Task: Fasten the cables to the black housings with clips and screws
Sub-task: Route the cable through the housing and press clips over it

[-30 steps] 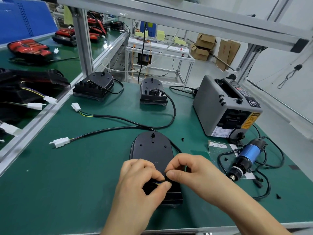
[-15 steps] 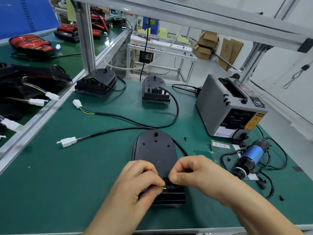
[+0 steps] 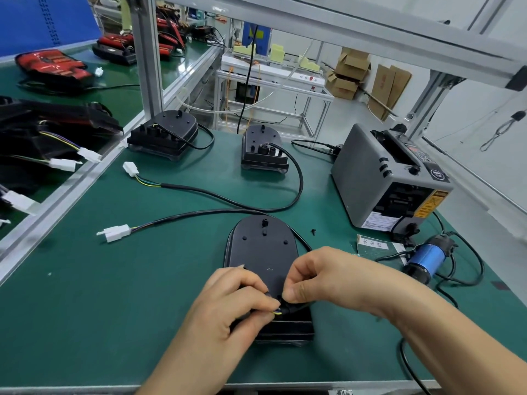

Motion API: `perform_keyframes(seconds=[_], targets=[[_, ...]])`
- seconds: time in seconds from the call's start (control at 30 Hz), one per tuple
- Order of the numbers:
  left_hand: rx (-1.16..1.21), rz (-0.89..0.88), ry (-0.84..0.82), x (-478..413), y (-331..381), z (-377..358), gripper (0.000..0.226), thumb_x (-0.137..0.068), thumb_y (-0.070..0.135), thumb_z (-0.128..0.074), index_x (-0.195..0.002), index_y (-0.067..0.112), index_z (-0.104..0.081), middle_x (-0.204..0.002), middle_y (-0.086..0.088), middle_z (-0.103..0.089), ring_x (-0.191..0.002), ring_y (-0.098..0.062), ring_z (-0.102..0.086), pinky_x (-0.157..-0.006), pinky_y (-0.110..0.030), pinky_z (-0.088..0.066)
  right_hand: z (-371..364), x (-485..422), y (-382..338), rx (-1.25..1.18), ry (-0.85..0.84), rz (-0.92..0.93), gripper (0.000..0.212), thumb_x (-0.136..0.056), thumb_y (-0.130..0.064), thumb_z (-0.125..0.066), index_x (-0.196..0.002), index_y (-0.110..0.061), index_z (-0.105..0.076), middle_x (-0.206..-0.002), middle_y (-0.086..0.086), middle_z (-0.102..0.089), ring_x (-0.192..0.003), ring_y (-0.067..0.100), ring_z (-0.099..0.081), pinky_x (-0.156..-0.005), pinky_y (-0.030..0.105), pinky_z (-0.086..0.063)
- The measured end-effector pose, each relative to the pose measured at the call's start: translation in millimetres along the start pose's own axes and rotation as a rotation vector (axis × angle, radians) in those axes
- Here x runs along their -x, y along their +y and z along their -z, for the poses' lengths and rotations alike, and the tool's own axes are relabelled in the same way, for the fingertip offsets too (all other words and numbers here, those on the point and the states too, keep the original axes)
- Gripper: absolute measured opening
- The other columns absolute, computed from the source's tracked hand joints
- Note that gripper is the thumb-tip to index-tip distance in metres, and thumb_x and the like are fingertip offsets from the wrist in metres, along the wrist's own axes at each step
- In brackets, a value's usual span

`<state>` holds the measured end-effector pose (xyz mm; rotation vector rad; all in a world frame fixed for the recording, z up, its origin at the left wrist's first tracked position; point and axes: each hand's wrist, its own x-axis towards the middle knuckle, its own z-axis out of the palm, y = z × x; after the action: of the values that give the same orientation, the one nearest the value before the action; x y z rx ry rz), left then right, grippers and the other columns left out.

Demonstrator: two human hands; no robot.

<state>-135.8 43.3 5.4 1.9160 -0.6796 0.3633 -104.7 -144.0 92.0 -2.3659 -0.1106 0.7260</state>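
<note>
A black oval housing [image 3: 262,246] lies face down on the green mat near the front edge. Its black cable [image 3: 182,215] runs left to a white connector [image 3: 115,232]. My left hand [image 3: 228,306] pinches the coloured wire ends at the housing's near end. My right hand [image 3: 328,277] pinches the black cable end right beside them. Two more housings stand at the back, one at the left [image 3: 165,135] and one in the middle [image 3: 263,149], each with a cable attached. A small black screw [image 3: 314,231] lies on the mat to the right of the near housing.
A grey tape dispenser [image 3: 390,178] stands at the right. In front of it lies a blue electric screwdriver [image 3: 425,260] with looped cords. An aluminium frame post [image 3: 145,55] rises at the back left. A second white connector [image 3: 130,169] lies on the mat.
Both hands stay pinched at the housing's near end with only small finger shifts. The view has tilted slightly, so the bench appears lower.
</note>
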Motion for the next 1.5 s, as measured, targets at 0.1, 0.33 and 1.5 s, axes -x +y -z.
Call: perform_keyframes(seconds=[0.1,0.33,1.5], targets=[[0.015,0.022,-0.016,-0.3,0.8,1.8,0.01,-0.082,0.034,-0.059,-0.088,0.033,-0.067,-0.094,0.02,-0.056,-0.097,-0.008,-0.054,-0.101,-0.015,-0.033,5.8,-3.2,-5.4,0.079,-0.041,-0.02,0.01,-0.08,-0.033,-0.072,-0.075,-0.025,-0.069,-0.07,-0.015,-0.065,-0.07,0.001,-0.057,-0.08,0.027,-0.049],[0.079,0.104,-0.023,-0.6,3.1,3.5,0.015,-0.079,0.038,-0.059,-0.091,0.032,-0.066,-0.096,0.018,-0.063,-0.098,-0.006,-0.06,-0.102,-0.012,-0.033,15.2,-10.8,-12.7,0.167,-0.123,-0.054,0.016,-0.081,-0.034,-0.072,-0.085,-0.019,-0.07,-0.078,-0.008,-0.063,-0.076,0.007,-0.054,-0.081,0.027,-0.045],[0.026,0.229,-0.003,-2.7,12.4,2.3,0.029,-0.063,0.058,-0.066,-0.078,0.033,-0.063,-0.087,0.015,-0.057,-0.092,-0.004,-0.057,-0.082,-0.01,-0.039,13.5,-15.1,-20.1,0.287,-0.152,-0.038,0.017,-0.08,-0.039,-0.071,-0.077,-0.023,-0.064,-0.06,-0.016,-0.054,-0.058,0.001,-0.048,-0.06,0.016,-0.041]])
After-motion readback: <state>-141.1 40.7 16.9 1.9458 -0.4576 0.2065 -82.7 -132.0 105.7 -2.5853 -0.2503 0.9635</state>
